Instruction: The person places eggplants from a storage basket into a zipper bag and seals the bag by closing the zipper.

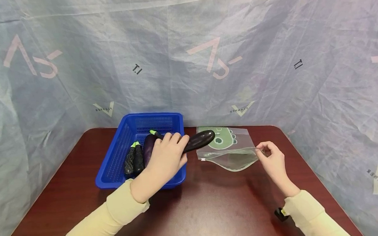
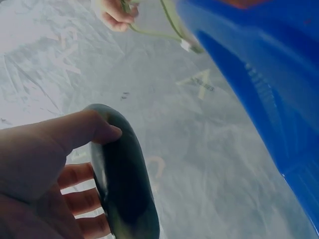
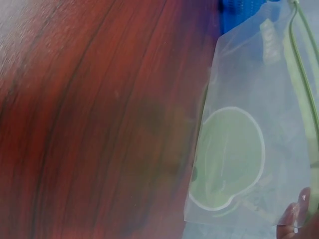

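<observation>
My left hand [image 1: 168,152] grips a dark, glossy eggplant [image 1: 200,140] over the right side of the blue basket, its rounded end pointing right toward the bag. In the left wrist view the thumb lies across the eggplant [image 2: 124,174] and the fingers wrap behind it. My right hand [image 1: 273,160] pinches the right corner of a clear zip bag [image 1: 243,136] at its mouth. The bag's mouth gapes toward me, with a white slider at its left end and a green cartoon print on its panel. In the right wrist view, fingertips [image 3: 296,211] show at the bag's edge.
The blue plastic basket [image 1: 110,167] stands on the left of the dark red wooden table [image 1: 206,216]. Several more eggplants [image 1: 138,162] lie in it, some with bright green stem ends. A grey printed cloth [image 1: 173,37] hangs behind and at both sides.
</observation>
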Demonstrator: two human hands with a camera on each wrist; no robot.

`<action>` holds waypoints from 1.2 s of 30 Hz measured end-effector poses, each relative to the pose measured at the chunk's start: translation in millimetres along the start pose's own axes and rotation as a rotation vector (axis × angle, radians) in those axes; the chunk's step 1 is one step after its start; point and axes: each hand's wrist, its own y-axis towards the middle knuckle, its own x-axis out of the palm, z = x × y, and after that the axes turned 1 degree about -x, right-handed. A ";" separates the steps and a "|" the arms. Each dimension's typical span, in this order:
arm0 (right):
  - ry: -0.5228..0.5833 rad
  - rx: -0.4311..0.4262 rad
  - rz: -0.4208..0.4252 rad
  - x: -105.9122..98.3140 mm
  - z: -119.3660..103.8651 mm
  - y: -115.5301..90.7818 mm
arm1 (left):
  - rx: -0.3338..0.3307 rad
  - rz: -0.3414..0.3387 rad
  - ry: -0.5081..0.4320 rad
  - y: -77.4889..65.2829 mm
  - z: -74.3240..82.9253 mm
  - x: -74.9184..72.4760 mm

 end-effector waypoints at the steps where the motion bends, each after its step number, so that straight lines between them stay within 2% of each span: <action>1: 0.001 0.001 0.003 0.3 -0.3 0.2 | 0.005 -0.003 0.010 0.1 3.1 0.5; 12: 0.031 0.021 -0.001 -0.5 -4.4 -1.5 | 0.070 0.057 0.064 2.1 29.4 15.9; 16: 0.037 0.016 -0.001 -0.9 -5.4 -1.4 | 0.081 0.056 0.067 0.8 38.1 22.2; 22: 0.035 0.018 -0.003 0.7 -7.1 -1.7 | 0.098 0.013 0.069 -1.6 50.8 30.2; 30: 0.040 0.008 -0.017 1.8 -12.5 -2.1 | 0.087 -0.042 0.096 -1.2 60.7 39.8; 36: 0.041 0.006 -0.014 3.0 -13.5 -2.2 | 0.085 -0.130 0.094 1.2 69.9 49.9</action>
